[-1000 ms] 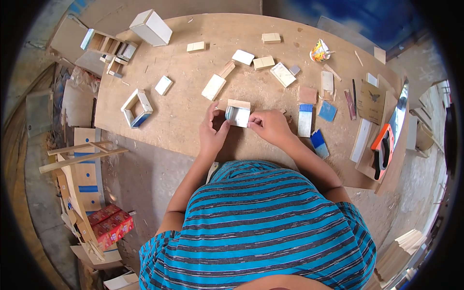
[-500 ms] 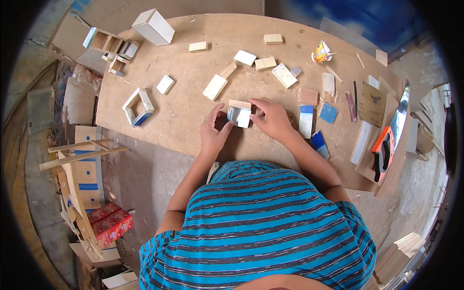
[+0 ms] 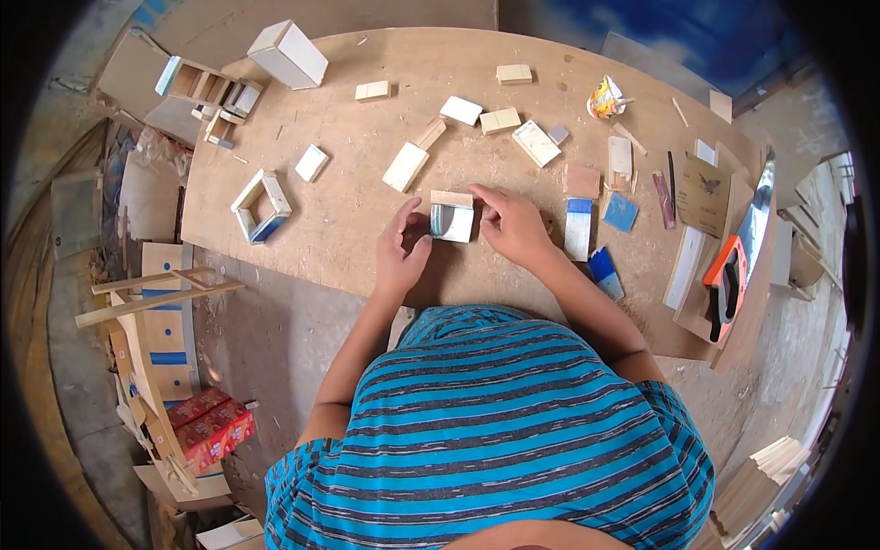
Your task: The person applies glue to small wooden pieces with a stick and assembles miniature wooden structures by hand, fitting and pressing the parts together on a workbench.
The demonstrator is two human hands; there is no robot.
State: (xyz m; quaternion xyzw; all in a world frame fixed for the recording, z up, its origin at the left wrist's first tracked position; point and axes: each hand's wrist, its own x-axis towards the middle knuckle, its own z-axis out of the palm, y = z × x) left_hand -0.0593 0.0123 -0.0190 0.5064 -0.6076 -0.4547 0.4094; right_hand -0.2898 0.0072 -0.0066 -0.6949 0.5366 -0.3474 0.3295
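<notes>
A small open wooden box (image 3: 465, 226), pale with a bare wood strip along its far side, stands on the wooden tabletop (image 3: 348, 211) in front of me. To its left is my left hand (image 3: 403, 249), fingers curved and apart, with a narrow gap to the box. My right hand (image 3: 515, 225) is on the other side, its index finger reaching toward the box's far right corner. Whether that fingertip touches the box I cannot tell. Neither hand has anything in its grasp. Just beyond lies a pale wooden block (image 3: 405, 167).
A handsaw (image 3: 729, 289) with an orange and black handle lies at the right edge, near brown sandpaper (image 3: 704, 188). Blue-painted pieces (image 3: 577, 229) sit right of my hand. A hexagonal wooden frame (image 3: 261, 206) and white box (image 3: 289, 55) stand left; several blocks lie beyond.
Both hands have loosened from the small box and drawn slightly apart. The box stays on the table in nearly the same place.
</notes>
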